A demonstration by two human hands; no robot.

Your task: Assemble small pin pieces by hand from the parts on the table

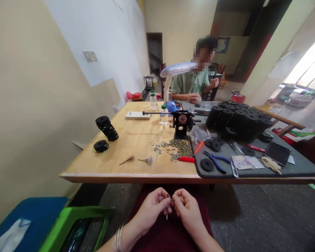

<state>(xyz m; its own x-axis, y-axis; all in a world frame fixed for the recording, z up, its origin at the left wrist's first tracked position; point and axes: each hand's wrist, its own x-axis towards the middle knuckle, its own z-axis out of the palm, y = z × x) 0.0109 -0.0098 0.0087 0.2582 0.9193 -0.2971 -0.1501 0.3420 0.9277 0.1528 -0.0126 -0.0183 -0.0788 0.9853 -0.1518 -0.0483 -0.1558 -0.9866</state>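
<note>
Left hand (pixel 154 207) pinches thin rod (pixel 167 214), near-upright, low end poking below fingers. Right hand (pixel 186 207) just beside its top; can't tell if gripping. All above lap (pixel 170 238).

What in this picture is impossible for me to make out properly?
All in the head view:
Thin piece in the left hand: partly covered by that hand, full shape hidden.
Right hand: its curled grip hides whether anything is pinched.
Dial on the black device: markings too small.
Green plastic object: cut off by the bottom edge.
</note>
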